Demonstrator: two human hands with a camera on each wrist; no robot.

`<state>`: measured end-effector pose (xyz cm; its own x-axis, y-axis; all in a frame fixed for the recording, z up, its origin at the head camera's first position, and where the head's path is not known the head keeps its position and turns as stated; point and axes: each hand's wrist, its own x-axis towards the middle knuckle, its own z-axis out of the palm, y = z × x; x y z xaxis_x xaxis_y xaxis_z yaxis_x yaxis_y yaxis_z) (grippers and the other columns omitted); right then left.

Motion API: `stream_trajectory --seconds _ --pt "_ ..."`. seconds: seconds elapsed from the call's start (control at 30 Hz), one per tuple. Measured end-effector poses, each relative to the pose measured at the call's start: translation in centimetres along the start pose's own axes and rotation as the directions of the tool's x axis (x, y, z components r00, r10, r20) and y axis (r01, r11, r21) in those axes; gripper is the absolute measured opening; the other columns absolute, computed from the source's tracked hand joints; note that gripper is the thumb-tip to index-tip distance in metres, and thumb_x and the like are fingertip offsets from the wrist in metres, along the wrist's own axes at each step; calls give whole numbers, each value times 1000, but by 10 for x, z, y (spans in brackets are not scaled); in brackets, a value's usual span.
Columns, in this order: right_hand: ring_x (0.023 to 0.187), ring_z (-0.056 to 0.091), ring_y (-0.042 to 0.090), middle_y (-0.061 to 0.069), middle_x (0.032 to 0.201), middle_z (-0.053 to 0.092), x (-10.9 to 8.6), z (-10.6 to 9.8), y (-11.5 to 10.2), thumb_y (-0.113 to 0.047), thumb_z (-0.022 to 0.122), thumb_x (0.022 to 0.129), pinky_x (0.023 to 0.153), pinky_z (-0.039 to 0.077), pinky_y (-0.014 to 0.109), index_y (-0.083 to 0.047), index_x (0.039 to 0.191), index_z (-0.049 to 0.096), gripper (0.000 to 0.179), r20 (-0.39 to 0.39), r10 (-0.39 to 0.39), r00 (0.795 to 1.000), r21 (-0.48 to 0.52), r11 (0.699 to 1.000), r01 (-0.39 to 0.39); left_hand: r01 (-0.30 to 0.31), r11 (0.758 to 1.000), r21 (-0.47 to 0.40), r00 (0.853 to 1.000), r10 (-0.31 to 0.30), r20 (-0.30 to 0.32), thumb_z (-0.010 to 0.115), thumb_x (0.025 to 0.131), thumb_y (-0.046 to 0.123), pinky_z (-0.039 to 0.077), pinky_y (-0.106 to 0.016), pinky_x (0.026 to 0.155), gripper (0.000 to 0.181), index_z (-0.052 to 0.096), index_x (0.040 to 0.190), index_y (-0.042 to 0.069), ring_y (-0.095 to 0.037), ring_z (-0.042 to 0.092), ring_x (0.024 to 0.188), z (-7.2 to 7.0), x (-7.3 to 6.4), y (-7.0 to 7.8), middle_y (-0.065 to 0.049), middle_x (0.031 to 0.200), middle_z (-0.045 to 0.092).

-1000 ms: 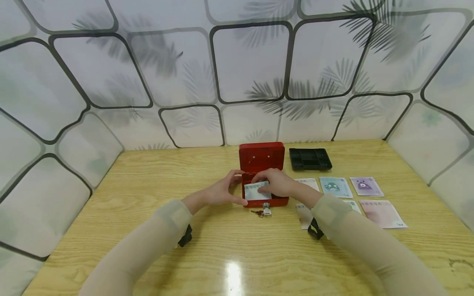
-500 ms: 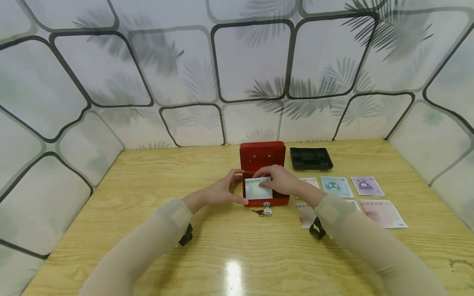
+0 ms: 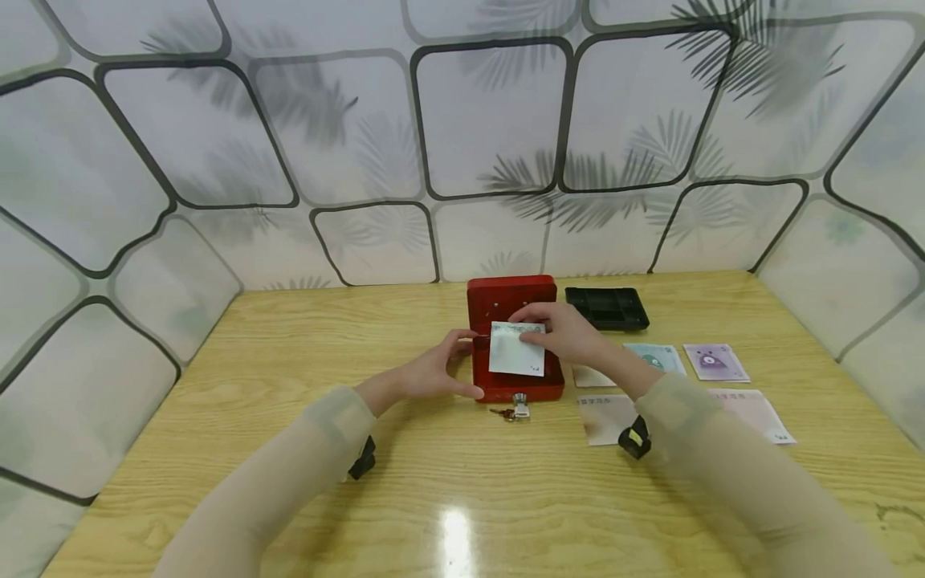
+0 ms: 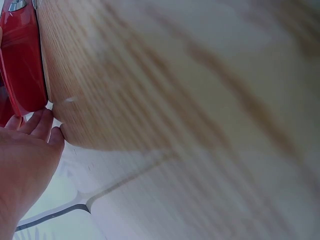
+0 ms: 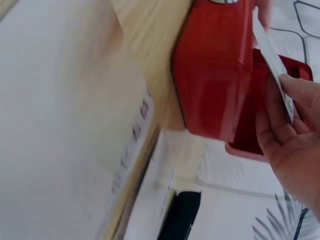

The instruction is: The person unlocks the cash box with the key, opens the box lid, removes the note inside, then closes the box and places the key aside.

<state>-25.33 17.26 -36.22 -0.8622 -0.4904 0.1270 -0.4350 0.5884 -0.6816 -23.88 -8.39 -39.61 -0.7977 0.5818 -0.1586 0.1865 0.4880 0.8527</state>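
Observation:
A red metal cash box (image 3: 533,394) stands on the table with its lid (image 3: 480,293) raised. At its left end is my left hand (image 3: 426,375), thumb at the front corner and fingers at the back; the left wrist view shows fingertips against the box (image 4: 22,65). My right hand (image 3: 572,335) pinches a pale play banknote (image 3: 515,353) over the open box. Seen edge-on in the right wrist view, the banknote (image 5: 272,52) is between the thumb and fingers; whether it is one note or a thin stack I cannot tell.
Small keys (image 3: 504,414) hang at the lock (image 3: 521,406) on the box's front. A black tray (image 3: 607,309) lies behind on the right. Flat play notes are spread at right: purple (image 3: 711,364), blue-green (image 3: 668,359), pink (image 3: 755,413) and pale (image 3: 601,421) ones, partly hidden by my right arm.
My right hand has lifted the banknote out of the box's inside and moved it up and to the right. My left hand has stayed at the box.

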Motion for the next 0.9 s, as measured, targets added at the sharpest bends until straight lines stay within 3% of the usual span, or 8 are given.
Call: stream_trajectory --seconds 0.17,0.27,0.33,0.53,0.7,0.83,0.9 --pt "91 57 24 11 109 66 -8 -14 0 -6 67 92 74 47 37 -4 118 67 26 -19 7 1000 -13 1000 -7 -2 1000 -3 1000 2 -1 81 81 18 19 -41 114 88 24 146 9 -27 30 140 0 -1 1 -16 149 36" --pt "76 50 23 11 108 65 -15 -23 1 -7 66 93 64 41 34 -6 118 66 26 -31 33 999 -15 999 -34 -14 1000 -3 1000 14 4 81 81 18 19 -41 114 87 23 146 9 -27 29 140 0 -2 2 -17 150 35" --pt "75 48 23 12 110 65 -20 -30 3 -8 66 93 63 39 33 -6 120 66 26 -40 41 998 -13 999 -41 -23 1000 -5 1000 24 8 81 81 18 19 -42 114 87 23 145 8 -28 29 140 0 -2 2 -17 150 35" --pt "94 58 25 15 116 65 -41 -52 10 -6 67 92 71 47 30 -2 122 64 30 -80 42 996 3 999 -42 -23 1000 -14 1000 23 11 80 82 17 20 -42 114 86 23 145 8 -27 29 140 0 -1 1 -17 150 34" --pt "104 58 27 16 121 63 -62 -69 15 -10 66 93 76 48 24 -2 123 64 31 -81 57 995 21 998 -55 -14 1000 -16 1000 14 10 80 82 17 20 -42 114 87 23 146 8 -28 29 140 -1 -1 2 -17 150 34" --pt "105 58 24 16 123 62 -80 -79 17 -12 65 94 76 49 23 -2 124 63 32 -79 63 995 17 998 -62 -16 1000 -16 1000 17 13 80 82 18 20 -42 114 87 23 147 8 -28 29 140 -1 -1 2 -18 150 35" --pt "97 60 18 17 122 62 -90 -83 18 -12 66 94 71 50 25 -2 124 63 32 -82 59 995 14 998 -58 -18 1000 -20 1000 18 17 80 82 17 19 -42 114 87 23 147 8 -28 28 141 -1 -1 2 -17 150 34"
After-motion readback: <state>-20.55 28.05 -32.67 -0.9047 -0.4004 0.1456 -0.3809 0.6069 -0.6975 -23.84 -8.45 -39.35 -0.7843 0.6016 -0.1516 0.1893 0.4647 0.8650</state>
